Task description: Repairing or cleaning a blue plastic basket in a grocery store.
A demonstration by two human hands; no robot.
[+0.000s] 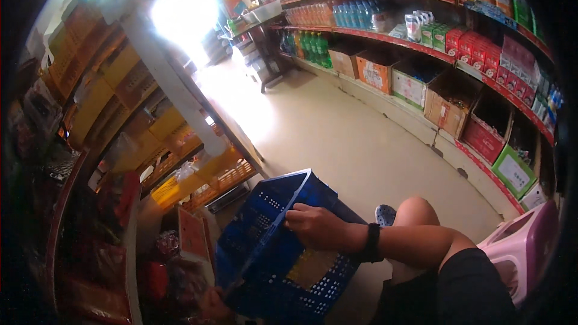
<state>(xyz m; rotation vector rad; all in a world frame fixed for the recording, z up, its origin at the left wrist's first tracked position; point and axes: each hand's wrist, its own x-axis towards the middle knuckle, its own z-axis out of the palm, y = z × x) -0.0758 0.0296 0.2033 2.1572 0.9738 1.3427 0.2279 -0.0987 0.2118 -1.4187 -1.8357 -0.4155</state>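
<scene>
A blue plastic crate [274, 229] with rows of small holes stands tilted in front of me, close to my legs. A brown patch [310, 268] shows on its lower panel. My right hand [316, 225], a black band on its wrist, is closed over the crate's pale upper rim. At the crate's lower left corner is my left hand [214, 306], dim and partly hidden, its fingers apparently curled against the edge. I cannot make out what the crate holds.
Yellow crates [174, 186] fill the rack at left. A red-fronted box [194, 233] sits beside the crate. Open cartons [448, 105] line the ledge under the drink shelves at right. A pink plastic stool [527, 253] stands by my right arm; a table [262, 15] is farther off.
</scene>
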